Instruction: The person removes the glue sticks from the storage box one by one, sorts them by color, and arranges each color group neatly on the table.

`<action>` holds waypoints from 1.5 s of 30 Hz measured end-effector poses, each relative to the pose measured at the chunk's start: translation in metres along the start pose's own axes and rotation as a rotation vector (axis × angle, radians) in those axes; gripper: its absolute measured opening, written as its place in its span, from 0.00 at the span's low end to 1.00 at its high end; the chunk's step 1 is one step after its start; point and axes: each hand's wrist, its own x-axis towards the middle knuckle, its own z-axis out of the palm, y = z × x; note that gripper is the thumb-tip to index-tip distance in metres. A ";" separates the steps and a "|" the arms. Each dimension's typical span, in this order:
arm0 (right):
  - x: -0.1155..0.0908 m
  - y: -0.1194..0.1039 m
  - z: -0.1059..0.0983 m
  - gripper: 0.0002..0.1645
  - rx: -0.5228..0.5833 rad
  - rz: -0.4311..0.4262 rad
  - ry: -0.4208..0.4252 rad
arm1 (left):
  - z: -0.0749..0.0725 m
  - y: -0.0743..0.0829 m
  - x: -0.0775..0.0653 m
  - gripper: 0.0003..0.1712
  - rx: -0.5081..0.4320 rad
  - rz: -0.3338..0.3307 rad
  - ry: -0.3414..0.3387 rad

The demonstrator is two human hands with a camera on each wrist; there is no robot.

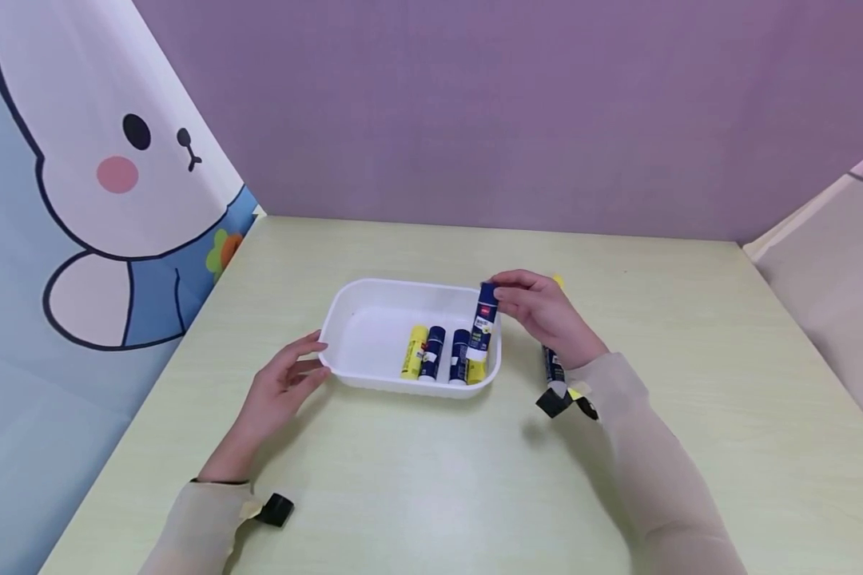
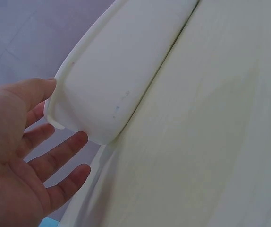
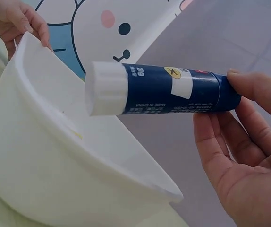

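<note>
Right hand [image 1: 539,307]: I see thumb and fingertips pinching a navy glue stick [image 1: 483,319] by its dark end.
Pinched stick: tilted, white end lower, above the right end of the white tray [image 1: 367,335].
Left hand [image 1: 280,391]: fingers loosely spread, touching the tray's left end.
Tray contents: from here I count two yellow glue sticks [image 1: 414,351], two dark-blue ones [image 1: 432,353].
Pale tabletop [image 1: 403,479]: another dark glue stick [image 1: 553,366] near the right wrist, partly hidden from me.

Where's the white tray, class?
In the head view, the white tray sits near the centre, between the left hand and the right hand holding a navy glue stick.
</note>
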 end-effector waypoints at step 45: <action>-0.058 -0.018 -0.084 0.16 0.067 -0.088 0.045 | 0.001 0.000 0.000 0.20 0.000 0.018 0.016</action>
